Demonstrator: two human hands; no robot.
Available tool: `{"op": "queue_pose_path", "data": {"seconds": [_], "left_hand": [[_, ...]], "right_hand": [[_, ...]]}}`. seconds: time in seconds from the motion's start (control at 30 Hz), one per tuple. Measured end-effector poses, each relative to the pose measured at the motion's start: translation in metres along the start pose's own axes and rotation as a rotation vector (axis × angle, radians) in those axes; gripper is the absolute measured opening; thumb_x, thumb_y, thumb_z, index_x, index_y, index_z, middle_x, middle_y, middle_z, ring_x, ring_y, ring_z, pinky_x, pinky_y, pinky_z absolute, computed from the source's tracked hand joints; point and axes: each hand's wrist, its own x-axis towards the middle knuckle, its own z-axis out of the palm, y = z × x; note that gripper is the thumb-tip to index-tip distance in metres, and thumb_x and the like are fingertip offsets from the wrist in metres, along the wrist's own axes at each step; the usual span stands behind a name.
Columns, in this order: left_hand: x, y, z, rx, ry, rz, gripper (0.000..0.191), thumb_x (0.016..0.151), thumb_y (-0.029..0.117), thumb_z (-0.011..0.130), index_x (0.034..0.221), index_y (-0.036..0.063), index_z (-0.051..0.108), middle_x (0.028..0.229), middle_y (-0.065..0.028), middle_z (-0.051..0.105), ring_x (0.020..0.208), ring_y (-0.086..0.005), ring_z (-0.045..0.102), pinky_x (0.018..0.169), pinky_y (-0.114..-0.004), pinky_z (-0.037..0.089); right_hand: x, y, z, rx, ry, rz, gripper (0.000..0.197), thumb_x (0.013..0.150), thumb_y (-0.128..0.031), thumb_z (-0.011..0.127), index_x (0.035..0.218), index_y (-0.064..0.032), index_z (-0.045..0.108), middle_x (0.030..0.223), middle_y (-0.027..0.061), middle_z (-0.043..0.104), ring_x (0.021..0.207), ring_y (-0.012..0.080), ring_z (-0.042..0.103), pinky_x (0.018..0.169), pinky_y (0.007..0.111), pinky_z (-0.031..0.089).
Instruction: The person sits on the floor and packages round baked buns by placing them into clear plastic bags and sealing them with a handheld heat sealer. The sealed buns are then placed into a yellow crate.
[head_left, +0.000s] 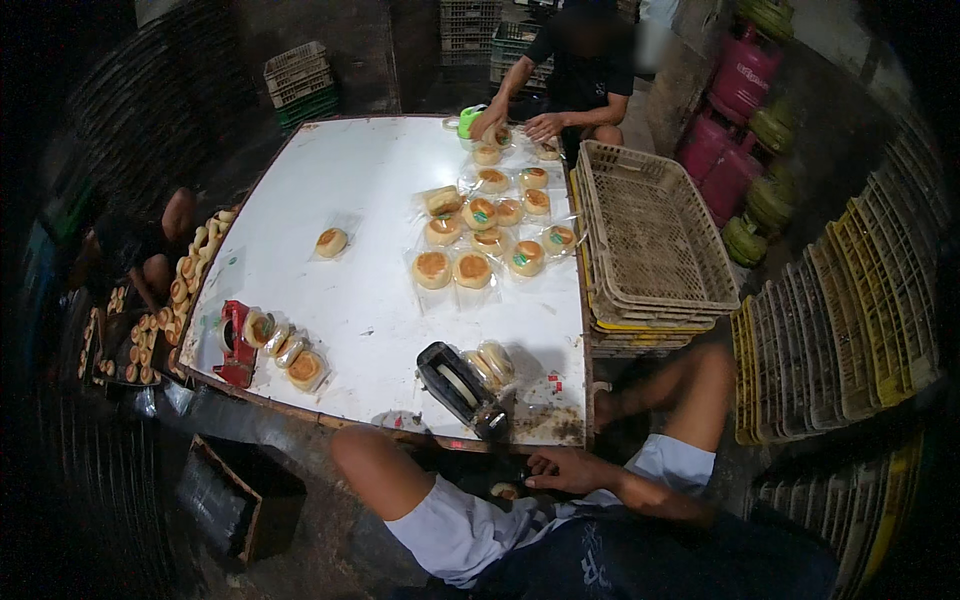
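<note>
My right hand rests over my lap, just below the near edge of the white table. Its fingers are loosely bent and I see nothing in them. My left hand is out of view. A bun shows in the shadow near my lap. Closest on the tabletop is a black tape dispenser, with bagged buns leaning together behind it. A red tape dispenser stands at the left corner beside a row of bagged buns. Several more buns in clear bags spread over the right half.
Across the table a person's hands handle a bagged bun by a green tape dispenser. Stacked plastic crates adjoin the right edge. Another person sits left among trays of buns. One bagged bun lies alone. Gas cylinders stand behind.
</note>
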Motion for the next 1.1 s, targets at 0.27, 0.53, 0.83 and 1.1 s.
{"op": "queue_pose_path", "data": {"seconds": [0.27, 0.53, 0.83, 1.1], "left_hand": [[-0.02, -0.035, -0.014, -0.112, 0.054, -0.019, 0.014, 0.095, 0.009, 0.055, 0.103, -0.0025, 0.058, 0.111, -0.0156, 0.067, 0.094, -0.0247, 0.066, 0.08, -0.036, 0.055], [-0.061, -0.083, -0.107, -0.597, 0.272, 0.117, 0.014, 0.095, 0.009, 0.054, 0.102, -0.0028, 0.058, 0.112, -0.016, 0.067, 0.095, -0.0256, 0.066, 0.08, -0.037, 0.056], [-0.229, 0.141, -0.302, -1.311, 0.736, 0.681, 0.017, 0.09, 0.015, 0.047, 0.087, -0.0012, 0.053, 0.117, -0.0216, 0.062, 0.098, -0.0292, 0.066, 0.076, -0.04, 0.059], [-0.262, 0.269, -0.186, -1.27, -0.573, 0.844, 0.03, 0.082, 0.014, 0.065, 0.107, -0.0005, 0.055, 0.12, -0.0183, 0.059, 0.108, -0.0251, 0.06, 0.091, -0.033, 0.05]], "right_hand": [[0.011, -0.011, 0.004, -0.024, -0.044, -0.003, 0.061, 0.091, -0.045, 0.067, 0.126, 0.0033, 0.053, 0.113, 0.0194, 0.065, 0.103, 0.0286, 0.065, 0.088, 0.039, 0.052], [0.006, -0.02, -0.001, 0.036, -0.062, -0.094, 0.064, 0.09, -0.05, 0.067, 0.126, 0.0013, 0.053, 0.115, 0.0194, 0.064, 0.107, 0.0287, 0.063, 0.091, 0.04, 0.05], [0.006, -0.074, -0.02, 0.423, -0.209, -0.352, 0.07, 0.086, -0.041, 0.076, 0.138, -0.0034, 0.046, 0.125, 0.0168, 0.061, 0.117, 0.0252, 0.058, 0.1, 0.037, 0.047], [-0.003, -0.096, -0.02, 0.502, 0.213, -0.513, 0.065, 0.08, -0.02, 0.084, 0.134, -0.0041, 0.05, 0.114, 0.0094, 0.065, 0.106, 0.0152, 0.061, 0.09, 0.032, 0.051]]}}
